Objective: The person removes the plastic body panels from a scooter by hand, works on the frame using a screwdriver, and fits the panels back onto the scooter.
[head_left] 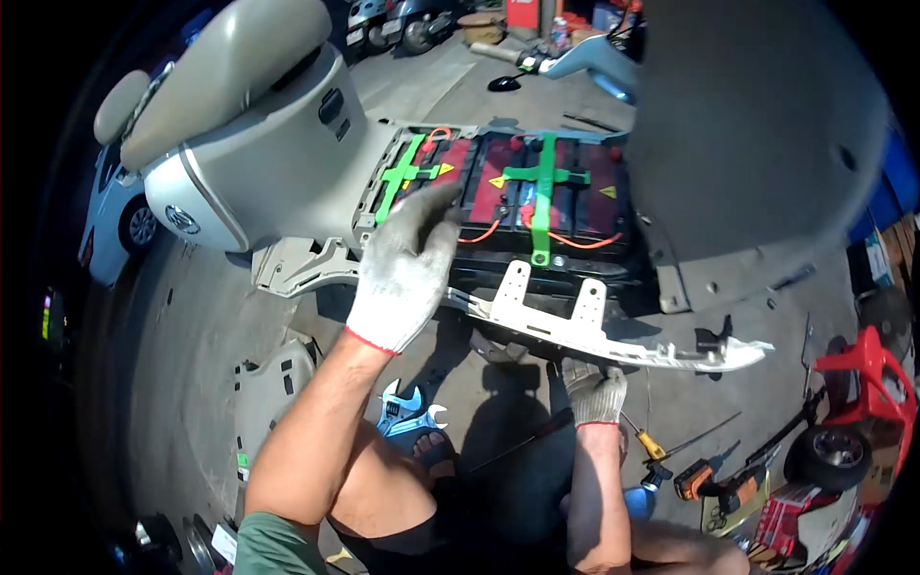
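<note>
We have batteries (487, 196) uncovered, the pale strip (544, 323) seemingly still attached. Our left hand (402, 268) looks empty; whether our right hand (594, 391) grips, we cannot tell.

Lit by strong sun, w/ hard shadows on grey conc. floor (206, 355). At far L, pale car (110, 225); up top, parked scooters (383, 24) nr red cabinet (522, 17); at R, red plastic seat (870, 356) below blue item (896, 187), kind unclear.
</note>
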`<state>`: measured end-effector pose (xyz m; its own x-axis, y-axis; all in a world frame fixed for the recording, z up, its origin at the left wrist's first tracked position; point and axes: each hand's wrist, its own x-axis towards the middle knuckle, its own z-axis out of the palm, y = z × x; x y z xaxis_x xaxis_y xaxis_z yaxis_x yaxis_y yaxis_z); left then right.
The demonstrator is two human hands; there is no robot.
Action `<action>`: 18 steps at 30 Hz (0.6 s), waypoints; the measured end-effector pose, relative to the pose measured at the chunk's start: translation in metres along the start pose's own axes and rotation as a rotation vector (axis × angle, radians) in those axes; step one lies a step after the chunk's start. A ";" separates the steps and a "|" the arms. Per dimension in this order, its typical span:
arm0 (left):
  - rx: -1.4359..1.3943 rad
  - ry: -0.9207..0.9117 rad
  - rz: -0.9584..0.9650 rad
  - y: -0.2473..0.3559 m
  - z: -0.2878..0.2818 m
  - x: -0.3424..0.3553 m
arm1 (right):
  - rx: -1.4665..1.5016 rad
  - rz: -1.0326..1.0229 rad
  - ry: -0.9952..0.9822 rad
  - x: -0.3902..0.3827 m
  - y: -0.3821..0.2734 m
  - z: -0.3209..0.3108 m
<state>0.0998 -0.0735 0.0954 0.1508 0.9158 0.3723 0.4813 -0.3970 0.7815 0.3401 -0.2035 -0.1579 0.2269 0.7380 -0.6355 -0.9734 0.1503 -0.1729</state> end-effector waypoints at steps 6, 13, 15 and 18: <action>-0.143 0.118 -0.171 -0.001 0.000 0.019 | 0.210 0.125 -0.252 0.079 0.004 -0.016; 0.086 0.132 -0.139 -0.049 -0.021 0.014 | 0.082 0.088 -0.205 0.070 0.028 0.005; 0.233 0.091 -0.078 -0.047 -0.024 0.007 | 0.022 0.048 -0.232 0.069 0.021 0.013; 0.236 0.069 -0.038 -0.038 -0.022 -0.001 | -0.268 -0.064 -0.313 0.074 0.024 0.030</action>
<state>0.0624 -0.0609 0.0766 0.0736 0.9202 0.3846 0.6751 -0.3298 0.6599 0.3321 -0.1252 -0.1863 0.2253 0.9034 -0.3648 -0.9055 0.0560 -0.4206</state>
